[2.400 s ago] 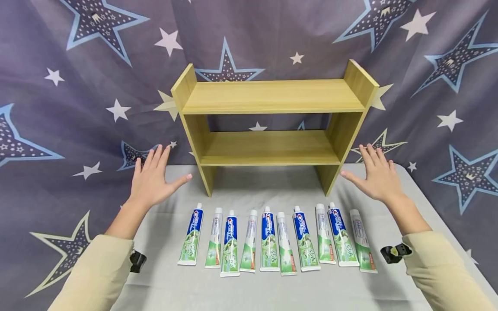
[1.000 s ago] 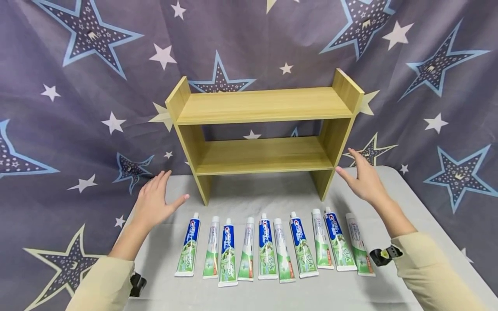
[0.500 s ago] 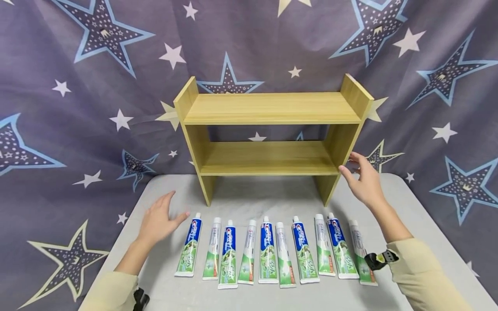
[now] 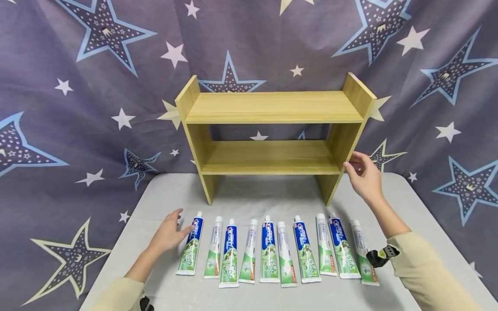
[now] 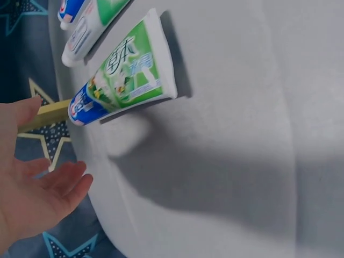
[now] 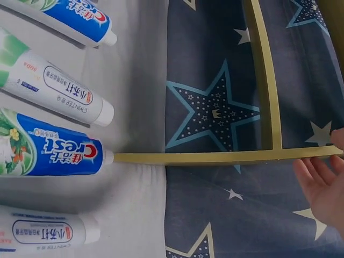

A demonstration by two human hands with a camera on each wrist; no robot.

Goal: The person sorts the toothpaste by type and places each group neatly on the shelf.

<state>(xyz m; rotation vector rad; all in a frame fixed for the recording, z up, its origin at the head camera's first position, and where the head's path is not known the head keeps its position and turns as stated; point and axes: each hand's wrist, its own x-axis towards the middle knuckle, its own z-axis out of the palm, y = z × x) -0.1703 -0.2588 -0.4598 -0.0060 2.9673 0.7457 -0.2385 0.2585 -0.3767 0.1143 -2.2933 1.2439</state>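
Observation:
A two-tier wooden shelf (image 4: 268, 168) stands at the back of the table. At its right side panel my right hand (image 4: 367, 179) holds on, thumb at the front edge and fingers bent by the outer face; the right wrist view shows the fingers (image 6: 317, 174) along that panel. My left hand (image 4: 168, 235) is just left of the leftmost blue-and-green toothpaste tube (image 4: 189, 252), its thumb tip overlapping the tube's upper part. In the left wrist view its fingers (image 5: 64, 185) are relaxed and spread from the thumb. Nothing is in that hand.
Several toothpaste tubes lie in a row before the shelf, blue-and-green ones like the middle tube (image 4: 269, 255) alternating with white-and-green ones like this tube (image 4: 287, 259). A grey cloth (image 4: 229, 300) covers the table. A star-patterned curtain (image 4: 128, 52) hangs behind and at both sides.
Both hands were raised and spread beside the shelf. The right hand has moved in to the shelf's right panel; the left has come down and right to the leftmost toothpaste tube.

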